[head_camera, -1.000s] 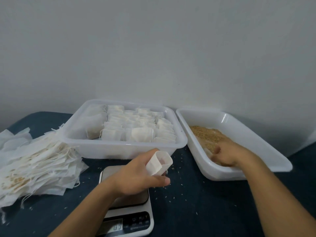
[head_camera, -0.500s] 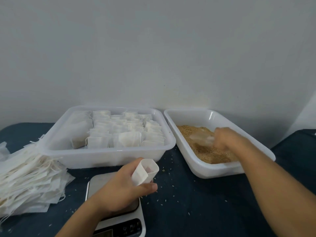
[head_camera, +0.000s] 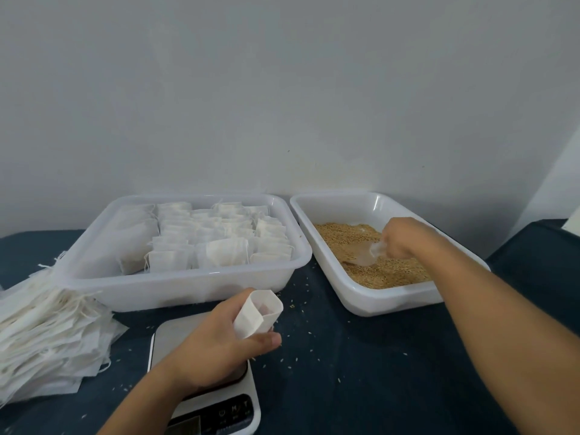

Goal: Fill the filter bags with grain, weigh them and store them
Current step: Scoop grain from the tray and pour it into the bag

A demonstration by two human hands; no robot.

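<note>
The left hand (head_camera: 219, 343) holds the white paper filter bag (head_camera: 258, 313) mouth-up over the scale (head_camera: 207, 400), evidently to receive grain (head_camera: 351, 243) that the right hand (head_camera: 400, 238) collects with its gripped clear plastic scoop (head_camera: 365, 254).

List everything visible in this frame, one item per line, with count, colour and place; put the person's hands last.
filled-bag tub: one, translucent white, back left on the table, holding rows of filled filter bags.
grain tray: one, white, back right, holding tan grain.
empty bag pile: one stack, white, left edge of the table.
scale: one, white with steel platform, front centre, partly under the left hand.
table cover: one, dark blue, with scattered loose grains.
scoop: one, clear, in the grain.
open bag: one, white, above the scale.
left hand: grips the open bag.
right hand: holds the scoop.
</note>
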